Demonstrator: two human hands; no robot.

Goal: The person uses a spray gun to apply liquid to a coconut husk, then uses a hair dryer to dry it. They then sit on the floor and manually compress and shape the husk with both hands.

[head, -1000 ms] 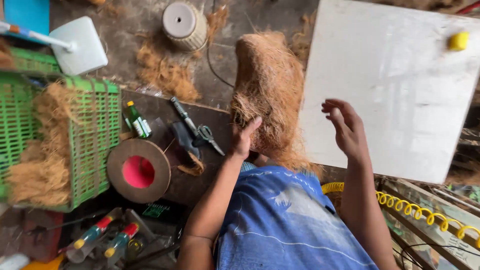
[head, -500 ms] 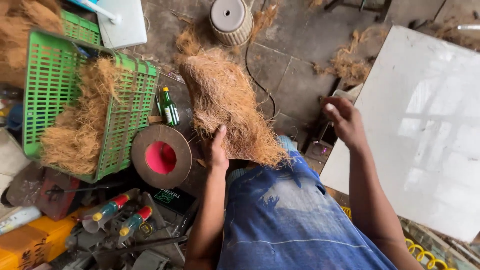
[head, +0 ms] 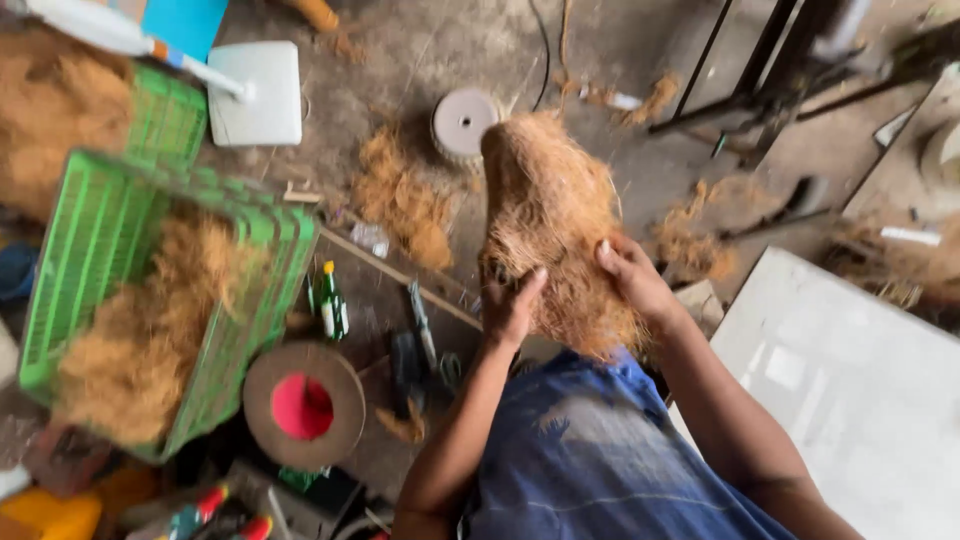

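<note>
Right hand had come across onto the shaggy brown coconut-fibre bundle; left hand opposite. Both hands pressed open-palmed against its coarse, elongated mass, held between them above the knee.

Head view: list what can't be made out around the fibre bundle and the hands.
- Fibre bundle: its lower end, hidden behind both hands and the blue-clad knee.
- Left hand: fingertips buried in fibre.
- Right hand: palm side turned away.
- Tools on the floor: motion blur hides their kind.
- Green crate: the floor of it, covered by loose fibre.
</note>
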